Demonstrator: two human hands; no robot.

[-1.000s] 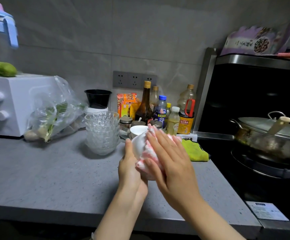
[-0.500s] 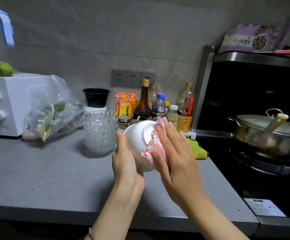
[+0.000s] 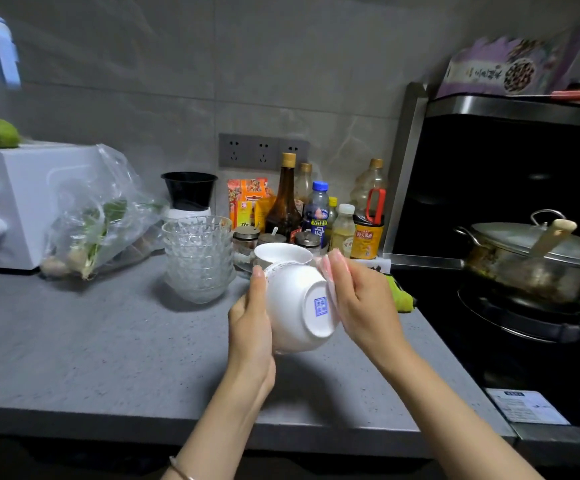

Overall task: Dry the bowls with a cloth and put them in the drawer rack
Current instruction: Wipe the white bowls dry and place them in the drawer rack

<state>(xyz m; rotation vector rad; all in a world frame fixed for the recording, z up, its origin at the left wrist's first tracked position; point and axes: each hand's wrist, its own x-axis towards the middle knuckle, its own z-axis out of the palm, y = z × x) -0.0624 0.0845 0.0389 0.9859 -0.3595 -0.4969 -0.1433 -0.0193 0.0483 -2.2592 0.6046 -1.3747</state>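
One left hand [image 3: 250,327] grips the tilted white ceramic bowl [image 3: 286,299]; the flat right hand [image 3: 364,303] pressing the pink cloth [image 3: 323,267] may dislodge it.

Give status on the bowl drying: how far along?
Done: nothing provably; no drawer rack is in view. In hand: the left hand grips a tilted white ceramic bowl, blue-marked base showing, while the right hand presses a pink-and-white cloth against its outside. Left: a second white bowl and a stack of clear glass bowls sit on the grey counter, then racking.
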